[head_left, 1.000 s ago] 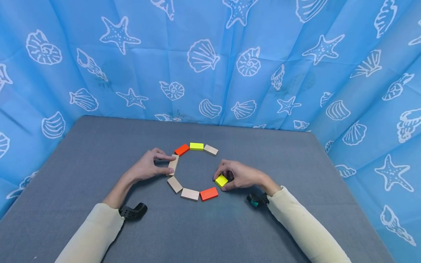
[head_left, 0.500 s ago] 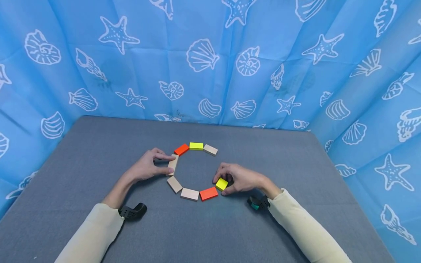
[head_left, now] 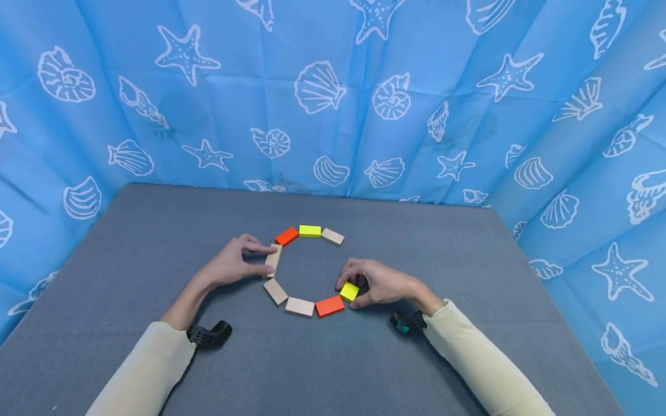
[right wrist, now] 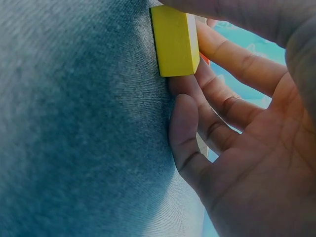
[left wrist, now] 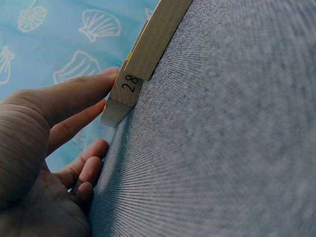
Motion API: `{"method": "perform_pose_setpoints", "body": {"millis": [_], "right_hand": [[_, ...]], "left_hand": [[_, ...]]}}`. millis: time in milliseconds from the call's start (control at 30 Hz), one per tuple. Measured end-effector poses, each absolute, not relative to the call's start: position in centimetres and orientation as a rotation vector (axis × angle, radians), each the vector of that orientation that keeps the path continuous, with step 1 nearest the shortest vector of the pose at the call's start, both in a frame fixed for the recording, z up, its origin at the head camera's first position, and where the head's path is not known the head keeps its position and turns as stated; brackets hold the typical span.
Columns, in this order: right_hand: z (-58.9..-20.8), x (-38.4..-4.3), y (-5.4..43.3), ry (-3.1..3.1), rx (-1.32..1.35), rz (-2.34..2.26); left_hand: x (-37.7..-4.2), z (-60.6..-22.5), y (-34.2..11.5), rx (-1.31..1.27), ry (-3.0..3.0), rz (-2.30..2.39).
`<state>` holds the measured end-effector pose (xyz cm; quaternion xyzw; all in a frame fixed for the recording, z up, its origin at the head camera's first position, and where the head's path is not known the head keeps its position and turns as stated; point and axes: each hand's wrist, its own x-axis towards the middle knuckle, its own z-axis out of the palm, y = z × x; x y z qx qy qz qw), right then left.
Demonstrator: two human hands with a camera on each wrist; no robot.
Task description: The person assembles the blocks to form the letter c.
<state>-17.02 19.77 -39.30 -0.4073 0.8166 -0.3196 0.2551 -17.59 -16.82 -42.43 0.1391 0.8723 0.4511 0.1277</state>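
On the grey table, several small blocks form a ring with a gap at its right. My left hand [head_left: 231, 264] pinches a plain wooden block [head_left: 273, 261] at the ring's left side, between thumb and fingertips. In the left wrist view the thumb touches this block [left wrist: 129, 88], whose near face is marked 28. At the lower right of the ring, my right hand [head_left: 382, 281] holds a yellow block [head_left: 349, 292] between thumb and fingers, beside an orange block [head_left: 330, 306]. The right wrist view shows the yellow block [right wrist: 175, 42] low over or on the cloth; which, I cannot tell.
Two plain blocks [head_left: 275, 292] [head_left: 299, 307] continue the ring at the lower left. Along its top lie an orange block [head_left: 287, 236], another yellow block [head_left: 310, 231] and a plain block [head_left: 333, 237]. A blue shell-patterned curtain [head_left: 322, 133] stands behind the table [head_left: 291, 370].
The right hand has brought the yellow block slightly down and toward the orange block, and the two now lie side by side. The left hand has kept its place on the wooden block.
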Motion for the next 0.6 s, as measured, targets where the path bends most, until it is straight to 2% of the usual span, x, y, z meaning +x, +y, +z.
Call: {"method": "perform_pose_setpoints", "body": {"millis": [600], "right_hand": [[-39.29, -17.05, 19.88, 2.202, -1.133, -0.907]], "left_hand": [[-17.46, -42.37, -16.83, 0.417, 2.557, 1.294]]}}
